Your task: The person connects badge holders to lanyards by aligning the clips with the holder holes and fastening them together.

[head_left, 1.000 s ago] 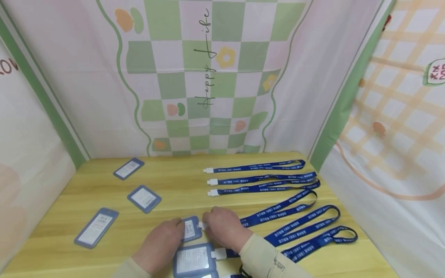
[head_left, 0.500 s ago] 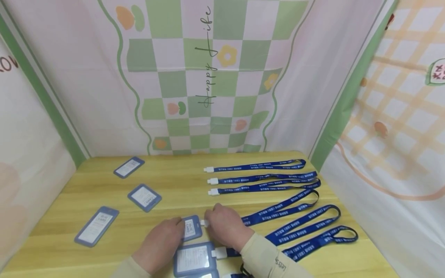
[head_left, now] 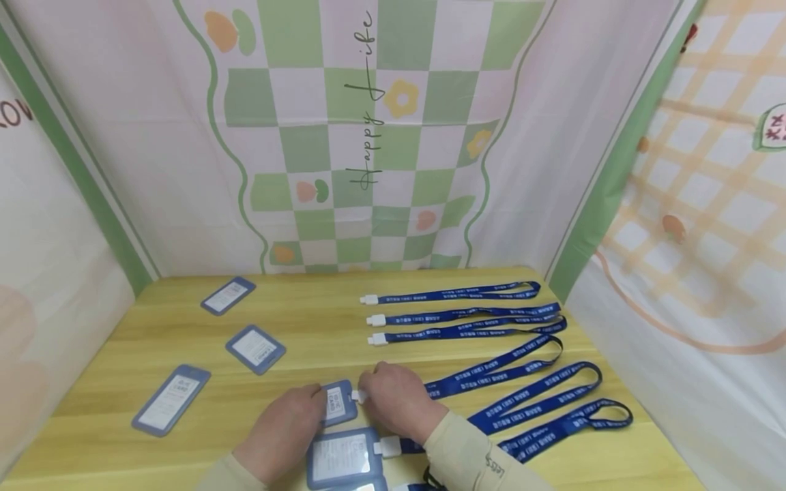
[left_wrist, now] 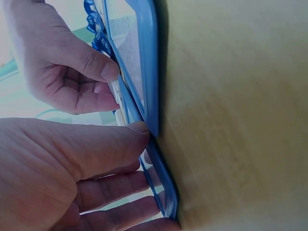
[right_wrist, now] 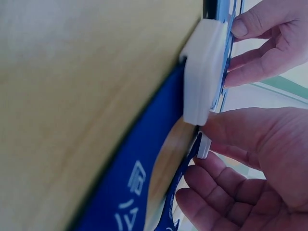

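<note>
In the head view my left hand point(head_left: 285, 426) holds a blue badge holder point(head_left: 338, 402) by its left end, thumb on top and fingers beneath in the left wrist view. My right hand point(head_left: 399, 399) pinches the white clip point(right_wrist: 204, 146) of a blue lanyard point(head_left: 451, 387) between thumb and fingers. That clip's tip is at the badge holder's slotted right edge; whether it is hooked through, I cannot tell. Just nearer lies another badge holder point(head_left: 344, 458), with a white clip point(head_left: 388, 447) attached at its right edge.
Three loose badge holders lie on the left of the wooden table point(head_left: 307, 300): one far point(head_left: 228, 296), one middle point(head_left: 255, 349), one near point(head_left: 171, 400). Several blue lanyards point(head_left: 460, 296) are laid out on the right. A further badge holder is cut off by the bottom edge.
My right hand drew the clip slightly right, away from the badge holder, then brought it back left against its edge. The left hand has stayed nearly still.
</note>
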The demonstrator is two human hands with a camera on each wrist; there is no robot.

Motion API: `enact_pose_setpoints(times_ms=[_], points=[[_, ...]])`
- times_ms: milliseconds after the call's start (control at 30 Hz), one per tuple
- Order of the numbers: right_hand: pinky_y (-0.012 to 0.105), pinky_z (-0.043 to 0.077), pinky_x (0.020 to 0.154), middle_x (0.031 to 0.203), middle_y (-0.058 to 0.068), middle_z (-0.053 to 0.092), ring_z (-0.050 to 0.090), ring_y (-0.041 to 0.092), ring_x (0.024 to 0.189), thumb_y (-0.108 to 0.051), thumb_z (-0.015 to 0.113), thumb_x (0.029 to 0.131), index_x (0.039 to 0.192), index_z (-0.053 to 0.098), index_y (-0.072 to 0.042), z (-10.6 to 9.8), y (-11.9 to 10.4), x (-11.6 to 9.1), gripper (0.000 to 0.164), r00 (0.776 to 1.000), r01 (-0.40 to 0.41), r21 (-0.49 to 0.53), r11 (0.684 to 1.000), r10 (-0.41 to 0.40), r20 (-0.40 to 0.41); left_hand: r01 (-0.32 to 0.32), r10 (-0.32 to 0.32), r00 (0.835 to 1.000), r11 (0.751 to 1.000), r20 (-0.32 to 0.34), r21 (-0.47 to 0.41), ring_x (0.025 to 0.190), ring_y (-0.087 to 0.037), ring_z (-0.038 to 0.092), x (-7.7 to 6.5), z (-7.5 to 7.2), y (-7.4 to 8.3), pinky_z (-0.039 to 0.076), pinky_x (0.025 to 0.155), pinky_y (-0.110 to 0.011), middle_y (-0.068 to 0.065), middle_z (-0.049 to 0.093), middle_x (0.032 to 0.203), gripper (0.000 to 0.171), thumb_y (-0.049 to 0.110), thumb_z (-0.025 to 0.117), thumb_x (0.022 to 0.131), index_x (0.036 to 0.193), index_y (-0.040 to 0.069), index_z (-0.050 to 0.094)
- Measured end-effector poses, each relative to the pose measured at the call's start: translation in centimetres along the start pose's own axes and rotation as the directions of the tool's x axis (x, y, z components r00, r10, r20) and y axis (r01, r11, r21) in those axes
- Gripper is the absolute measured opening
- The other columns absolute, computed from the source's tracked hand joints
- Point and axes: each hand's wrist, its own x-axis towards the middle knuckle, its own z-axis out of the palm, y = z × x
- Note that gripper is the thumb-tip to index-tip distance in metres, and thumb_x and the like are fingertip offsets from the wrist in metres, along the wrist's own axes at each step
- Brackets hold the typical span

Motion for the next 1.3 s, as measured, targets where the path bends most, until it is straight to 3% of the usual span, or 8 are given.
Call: enact_pose_setpoints(times_ms=[333,633,1000,1300], points=[[0.024,0.055,0.069,0.086,-0.007,0.069,0.06,0.006,0.076,-0.022,0.074,0.093,0.104,0.078,-0.021,0.07,0.32,0.03,0.012,0.999,-0.031,0.086,0.996,0.029,0.033,-0.029,0.03,0.999,0.999,-0.03,0.021,0.084,-0.027,0.07,0.03,0.07,-0.11,0.064,0.075,-0.043,-0.012,0.071,0.1,0.026,0.002,0.075,0.086,0.111,0.0,0.069],[0.025,0.059,0.075,0.09,-0.007,0.073,0.065,0.007,0.081,-0.019,0.077,0.09,0.104,0.081,-0.021,-0.09,0.25,0.07,0.015,0.999,-0.044,0.128,0.991,0.041,0.028,-0.027,0.028,0.999,0.999,-0.044,0.021,0.089,-0.028,0.072,-0.1,0.06,0.01,0.064,0.079,-0.044,-0.014,0.073,0.105,0.024,0.003,0.074,0.088,0.112,0.001,0.069],[0.023,0.058,0.071,0.083,-0.009,0.071,0.062,0.004,0.075,-0.018,0.077,0.089,0.095,0.08,-0.022,0.18,0.13,0.06,0.007,1.0,-0.026,0.12,0.992,0.026,0.001,-0.001,0.001,1.0,1.0,-0.02,0.007,0.089,-0.026,0.072,-0.03,0.16,-0.01,0.064,0.079,-0.043,-0.012,0.073,0.104,0.027,0.003,0.075,0.087,0.114,0.002,0.07],[0.02,0.054,0.066,0.075,-0.011,0.067,0.057,0.001,0.068,-0.018,0.076,0.09,0.088,0.079,-0.022,-0.09,-0.27,0.1,0.006,1.0,-0.009,0.114,0.993,0.009,0.002,0.024,-0.024,1.0,1.0,-0.012,0.002,0.082,-0.023,0.071,0.17,-0.03,-0.04,0.064,0.073,-0.04,-0.007,0.073,0.097,0.017,0.007,0.074,0.09,0.107,0.007,0.071]])
